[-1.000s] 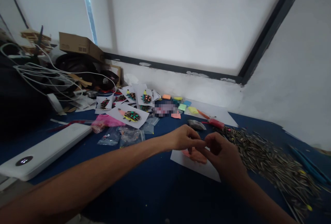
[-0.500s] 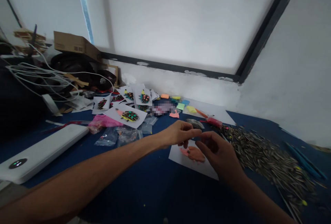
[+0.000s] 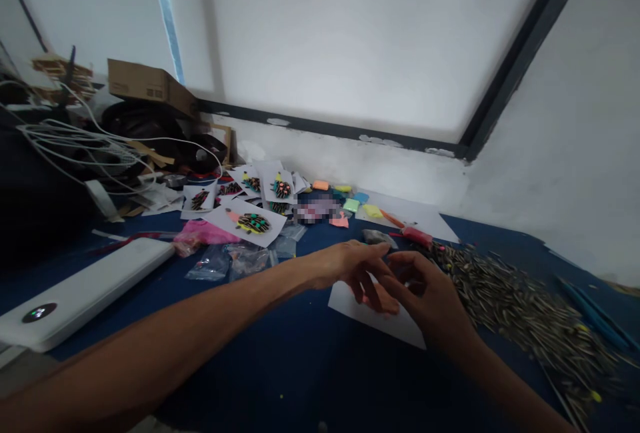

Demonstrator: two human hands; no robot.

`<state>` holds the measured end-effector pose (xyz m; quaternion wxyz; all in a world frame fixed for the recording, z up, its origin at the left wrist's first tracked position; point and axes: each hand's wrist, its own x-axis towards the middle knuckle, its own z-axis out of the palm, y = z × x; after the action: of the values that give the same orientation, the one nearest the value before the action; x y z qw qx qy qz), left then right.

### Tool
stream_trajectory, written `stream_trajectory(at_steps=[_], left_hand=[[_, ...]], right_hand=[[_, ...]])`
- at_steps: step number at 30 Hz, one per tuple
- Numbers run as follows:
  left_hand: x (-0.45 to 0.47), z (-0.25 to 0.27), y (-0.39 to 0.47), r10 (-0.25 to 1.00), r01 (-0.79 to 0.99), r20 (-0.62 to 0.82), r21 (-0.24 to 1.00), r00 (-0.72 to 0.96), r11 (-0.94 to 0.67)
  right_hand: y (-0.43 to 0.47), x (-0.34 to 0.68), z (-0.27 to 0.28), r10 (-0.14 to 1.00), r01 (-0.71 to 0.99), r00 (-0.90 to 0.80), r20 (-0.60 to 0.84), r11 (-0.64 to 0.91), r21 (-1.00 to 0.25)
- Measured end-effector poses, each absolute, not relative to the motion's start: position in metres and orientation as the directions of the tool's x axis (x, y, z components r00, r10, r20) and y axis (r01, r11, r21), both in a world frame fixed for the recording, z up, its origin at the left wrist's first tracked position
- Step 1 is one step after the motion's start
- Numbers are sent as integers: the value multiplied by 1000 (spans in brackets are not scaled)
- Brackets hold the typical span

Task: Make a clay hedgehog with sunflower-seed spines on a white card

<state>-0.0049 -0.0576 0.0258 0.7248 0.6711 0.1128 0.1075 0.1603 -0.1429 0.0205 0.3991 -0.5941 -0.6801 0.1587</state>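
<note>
Hands at a card (image 3: 353, 309) on the blue tabletop (image 3: 280, 369), well in from its back edge. Left hand (image 3: 350, 265): fingers partly bent and loosely parted, lower than half a second ago, now hiding more of the card's orange shape (image 3: 389, 303). Right hand (image 3: 434, 291): thumb and forefinger curled beside them (whether either hand pinches anything small cannot be told). The work apparently stays at the card.

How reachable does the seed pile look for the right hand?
Likely yes: the seed pile lies beside the right hand with nothing visible between, though its fingers point toward the left hand.
</note>
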Motion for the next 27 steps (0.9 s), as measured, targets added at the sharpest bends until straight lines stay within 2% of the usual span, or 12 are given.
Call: stream_trajectory(at_steps=[3, 8, 13, 17, 20, 24, 27], left_hand=[[-4, 28, -58, 298, 40, -57, 997, 953, 62], [-5, 33, -54, 421, 9, -12, 1000, 907, 10], [-4, 32, -56, 359, 54, -42, 998, 933, -24], [-6, 34, -58, 401, 44, -23, 998, 916, -44], [-8, 36, -58, 427, 35, -12, 998, 904, -46], [-6, 32, -59, 381, 95, -65, 994, 922, -61], [-7, 30, -57, 382, 78, -35, 992, 923, -96]], right_hand=[[-143, 159, 22, 941, 669, 38, 337, 227, -708], [-144, 158, 22, 944, 675, 32, 327, 221, -704], [-145, 157, 19, 942, 674, 1, 336, 248, -696], [-142, 160, 19, 918, 708, 59, 392, 238, -665], [-141, 161, 18, 926, 707, 47, 375, 235, -667], [-143, 158, 18, 920, 719, 22, 392, 258, -646], [-144, 158, 19, 903, 727, 56, 426, 255, -637]])
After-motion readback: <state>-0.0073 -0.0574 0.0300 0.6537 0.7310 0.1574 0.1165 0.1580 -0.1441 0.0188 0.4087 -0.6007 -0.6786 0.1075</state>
